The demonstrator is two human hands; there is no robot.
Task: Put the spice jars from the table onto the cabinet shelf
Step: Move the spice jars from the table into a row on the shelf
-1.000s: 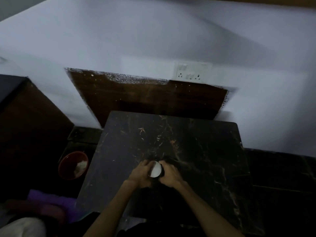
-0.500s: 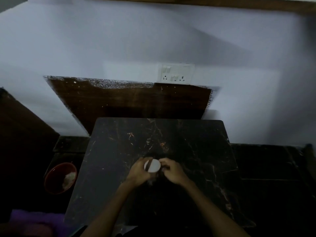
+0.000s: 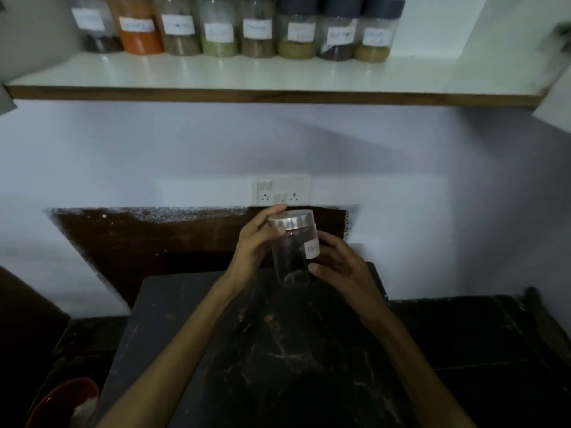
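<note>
Two hands raise a clear glass jar (image 3: 293, 251) with a metal lid (image 3: 290, 221) above the far end of a dark marbled bench (image 3: 278, 350). The left hand (image 3: 253, 242) wraps its fingers round the lid, thumb on the near rim; the right hand (image 3: 336, 267) cups the jar's lower side, thumb pressed near the base. Both grips are closed on the jar, which tilts slightly and touches nothing else. A white label (image 3: 312, 248) faces the right palm, its writing too blurred to read. What the jar contains is hard to make out: the glass looks mostly empty and dark.

High above the grip, a white shelf (image 3: 278, 78) with a wooden front edge carries a row of eight labelled jars (image 3: 238, 29), touching side by side. From the left they hold something dark, an orange powder, then brownish, greenish and tan powders, with a dark fill second from the right. Their tops are cut off by the frame's edge, and the labels cannot be read.

Just behind the grip, a wall socket plate (image 3: 281, 189) sits above a dark wooden panel (image 3: 154, 239). Below and far left of the grip, a red bowl (image 3: 66, 403) with something pale inside is cut off at the frame's bottom edge.
</note>
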